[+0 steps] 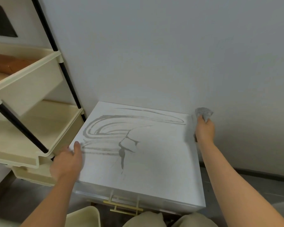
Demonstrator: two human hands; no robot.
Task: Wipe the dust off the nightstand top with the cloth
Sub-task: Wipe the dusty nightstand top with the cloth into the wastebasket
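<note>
At my far left stands a cream plastic shelf rack with black poles, its trays tilting toward me; something brown lies in the upper tray. The rack's lower tray sits just beside the nightstand's left edge.

My left hand rests on the near left edge of the nightstand top, fingers loosely curled over the side and thumb lying flat on the surface. It grips nothing but the edge itself.

The nightstand is white and stands against a pale wall. Its top carries grey dust streaks: long curved arcs sweep across the back half from the left side toward the right rear corner, and a darker branching smear sits near the middle, with a thin line trailing toward me. The front half and the right side look cleaner. Below the front edge I see a drawer front with a brass-coloured handle.

My right hand is at the right rear corner of the top, closed around the cloth. The cloth is grey and bunched, poking out above my fingers and close to the wall. I cannot tell whether it touches the nightstand's edge or hangs just past it.

At the bottom, my knees in beige trousers sit close to the drawer.
</note>
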